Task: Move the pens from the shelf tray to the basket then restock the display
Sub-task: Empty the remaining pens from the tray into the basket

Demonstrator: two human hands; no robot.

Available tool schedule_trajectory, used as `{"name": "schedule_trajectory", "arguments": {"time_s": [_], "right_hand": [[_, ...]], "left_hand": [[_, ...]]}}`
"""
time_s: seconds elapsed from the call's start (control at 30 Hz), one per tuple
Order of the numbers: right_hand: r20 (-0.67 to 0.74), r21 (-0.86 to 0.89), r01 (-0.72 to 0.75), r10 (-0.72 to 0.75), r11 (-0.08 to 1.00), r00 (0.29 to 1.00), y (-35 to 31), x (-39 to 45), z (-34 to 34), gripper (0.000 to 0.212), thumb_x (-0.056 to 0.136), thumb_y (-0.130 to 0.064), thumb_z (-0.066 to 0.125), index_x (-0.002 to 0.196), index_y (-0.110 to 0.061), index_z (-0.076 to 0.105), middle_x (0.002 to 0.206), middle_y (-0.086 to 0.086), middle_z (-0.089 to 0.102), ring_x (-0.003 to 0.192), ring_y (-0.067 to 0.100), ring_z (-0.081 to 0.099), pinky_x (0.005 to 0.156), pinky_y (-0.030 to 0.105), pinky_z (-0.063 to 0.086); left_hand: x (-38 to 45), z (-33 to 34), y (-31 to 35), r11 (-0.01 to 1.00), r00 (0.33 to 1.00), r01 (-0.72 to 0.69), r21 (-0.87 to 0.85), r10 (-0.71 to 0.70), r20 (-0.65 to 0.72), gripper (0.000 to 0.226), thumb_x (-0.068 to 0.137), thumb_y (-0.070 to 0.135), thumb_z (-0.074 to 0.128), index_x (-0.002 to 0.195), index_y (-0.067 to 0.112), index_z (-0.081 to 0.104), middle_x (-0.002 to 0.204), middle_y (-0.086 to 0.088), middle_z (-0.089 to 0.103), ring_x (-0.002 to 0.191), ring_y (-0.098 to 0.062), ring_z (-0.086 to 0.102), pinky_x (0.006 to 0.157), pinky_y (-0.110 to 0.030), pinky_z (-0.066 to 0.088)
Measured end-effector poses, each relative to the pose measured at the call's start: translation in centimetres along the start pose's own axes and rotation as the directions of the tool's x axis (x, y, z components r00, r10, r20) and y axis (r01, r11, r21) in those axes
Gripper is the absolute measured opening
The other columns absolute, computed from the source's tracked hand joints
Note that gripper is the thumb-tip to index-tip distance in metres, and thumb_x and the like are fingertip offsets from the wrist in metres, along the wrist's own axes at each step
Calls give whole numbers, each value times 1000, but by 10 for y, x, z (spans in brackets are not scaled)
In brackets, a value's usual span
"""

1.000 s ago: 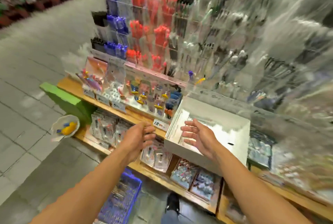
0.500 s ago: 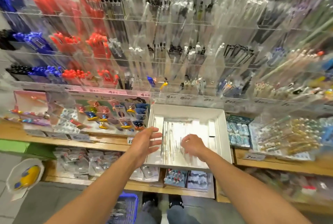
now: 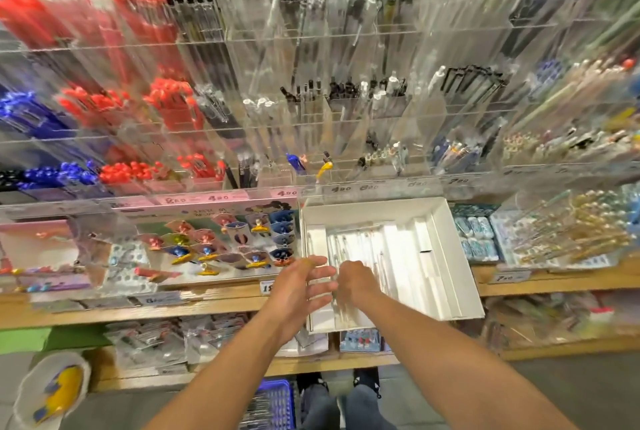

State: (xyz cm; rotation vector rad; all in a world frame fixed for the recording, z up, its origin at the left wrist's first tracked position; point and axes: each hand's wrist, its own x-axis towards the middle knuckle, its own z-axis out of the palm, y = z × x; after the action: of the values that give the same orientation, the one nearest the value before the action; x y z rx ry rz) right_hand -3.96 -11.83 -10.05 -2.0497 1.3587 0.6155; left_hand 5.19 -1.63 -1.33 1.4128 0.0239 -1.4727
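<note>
Since half a second ago the right hand [image 3: 355, 282] has dipped deeper into the white cardboard shelf tray [image 3: 446, 256], fingers curled down onto the clear-barrelled pens [image 3: 349, 246]; whether they grip any I cannot tell. The left hand [image 3: 301, 286] hovers at the tray's left wall, fingers spread. The pens lie lengthwise, front to back, directly under the right hand. The blue plastic basket [image 3: 273, 405] sits on the floor below the tray.

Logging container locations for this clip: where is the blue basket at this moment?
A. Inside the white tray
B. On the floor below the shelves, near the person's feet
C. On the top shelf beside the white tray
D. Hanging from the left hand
B: the blue basket sits at the bottom of the view, below the lowest wooden shelf and just beside the person's feet, while both hands are up at the white tray.
</note>
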Motion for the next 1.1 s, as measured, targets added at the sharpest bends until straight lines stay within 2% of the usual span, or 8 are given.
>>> {"name": "schedule_trajectory", "arguments": {"time_s": [0.3, 0.4, 0.5, 0.63, 0.77, 0.83, 0.97, 1.1], "right_hand": [[8, -12, -47, 47, 999, 999, 11, -8, -1, 10, 87, -21, 63, 82, -16, 56, 82, 1, 61, 73, 19, 58, 60, 27, 43], [-62, 3, 1, -1, 1000, 998, 26, -18, -27, 15, 91, -14, 53, 77, -14, 49, 76, 1, 54, 65, 18, 52, 57, 28, 41], [-218, 13, 177, -170, 984, 961, 46, -38, -67, 10, 95, -19, 54, 96, -14, 61, 93, 2, 64, 73, 19, 58, 60, 28, 43], [-210, 326, 451, -401, 831, 892, 52, -70, -117, 13, 93, -31, 62, 99, -22, 70, 77, -13, 62, 70, 9, 59, 62, 24, 43], [-197, 727, 451, -472, 518, 859, 36, -70, -130, 8, 90, -20, 68, 98, -18, 67, 75, -6, 69, 63, 10, 63, 58, 21, 48], [-112, 802, 337, -430, 493, 896, 37, -55, -124, 18, 88, -23, 71, 103, -14, 66, 80, 1, 72, 64, 13, 64, 57, 24, 48], [111, 392, 88, -143, 916, 984, 48, -21, -77, 17, 90, -25, 66, 91, -8, 69, 84, 6, 73, 67, 17, 70, 59, 30, 55], [194, -149, 94, -64, 984, 979, 50, -11, -22, 15, 84, -14, 63, 73, -14, 53, 72, 0, 59, 65, 20, 63, 59, 27, 51]], "left_hand": [[-5, 6, 3, 999, 1000, -10, 48, 11, -27, 25, 104, 18, 41, 116, 9, 62, 106, -12, 72, 75, -19, 69, 76, -35, 55], [-8, 13, 6, 974, 992, -90, 209, 106, -67, 22, 103, 17, 44, 112, 14, 64, 105, -7, 72, 82, -19, 68, 76, -32, 54], [-8, 19, 9, 835, 955, -259, 485, 298, -4, 16, 101, 25, 52, 110, 23, 64, 109, 4, 70, 98, -11, 65, 84, -28, 53], [-4, 31, 13, 592, 868, -437, 677, 474, 145, 16, 100, 30, 54, 113, 29, 64, 111, 15, 66, 103, 7, 58, 77, -7, 44], [-4, 42, 7, 673, 898, -427, 604, 394, 196, 26, 103, 43, 43, 108, 28, 64, 85, 7, 70, 70, -6, 60, 66, -24, 49], [-2, 41, 1, 735, 904, -402, 546, 414, 107, 31, 106, 38, 38, 105, 22, 65, 67, 4, 58, 52, -4, 46, 51, -20, 37], [-6, 31, -12, 899, 938, -289, 329, 334, -88, 34, 108, 30, 34, 105, 12, 63, 62, 3, 51, 44, -5, 34, 43, -20, 27], [-12, 19, -20, 921, 938, -237, 309, 300, -175, 35, 107, 33, 35, 105, 15, 64, 61, 6, 58, 45, -8, 37, 45, -22, 32]]}}
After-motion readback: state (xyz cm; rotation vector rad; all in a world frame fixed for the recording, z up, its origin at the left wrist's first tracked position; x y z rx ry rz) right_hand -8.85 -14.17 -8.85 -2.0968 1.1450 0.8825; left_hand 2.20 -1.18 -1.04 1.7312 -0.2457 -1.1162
